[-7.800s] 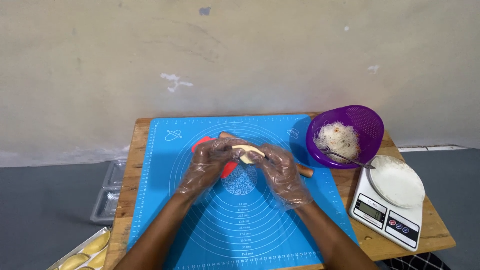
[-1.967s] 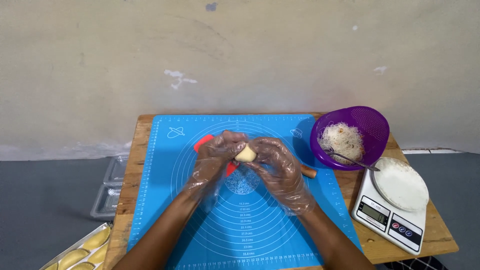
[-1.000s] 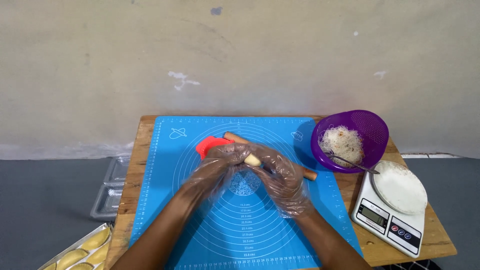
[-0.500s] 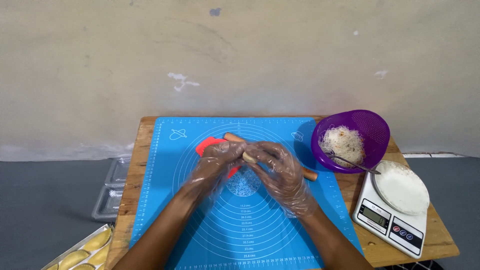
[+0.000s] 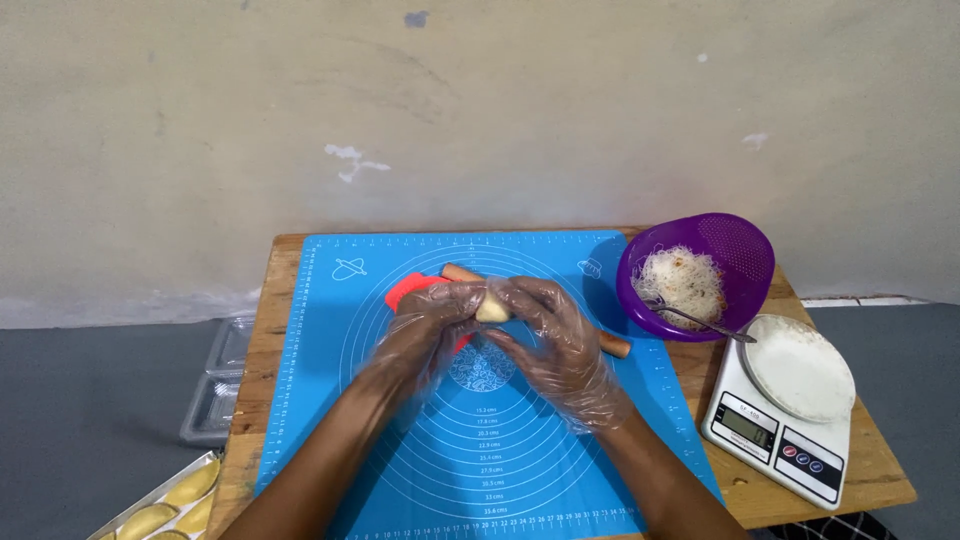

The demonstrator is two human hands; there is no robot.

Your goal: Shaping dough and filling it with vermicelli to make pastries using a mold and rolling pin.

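**Inspector A:** Containers?

**Inspector B:** 1 purple bowl (image 5: 735,250) held pale noodle filling (image 5: 680,282) and a spoon (image 5: 700,318). 1 white plate (image 5: 798,368) sat on the scale (image 5: 775,435). 1 tray (image 5: 150,510), lower left, held yellow pastries (image 5: 192,484).

**A:** Hands?

**B:** Both gloved. Left hand (image 5: 425,330) and right hand (image 5: 555,335) were closed around 1 dough piece (image 5: 492,306), held above the mat's centre, in front of a rolling pin (image 5: 610,345) and a red mould (image 5: 410,288).

**A:** Surface, room?

**B:** Blue mat (image 5: 480,460) on a wooden table (image 5: 860,470); grey floor (image 5: 90,420), stained plaster wall (image 5: 480,110); clear trays (image 5: 222,385) lay beside the table.
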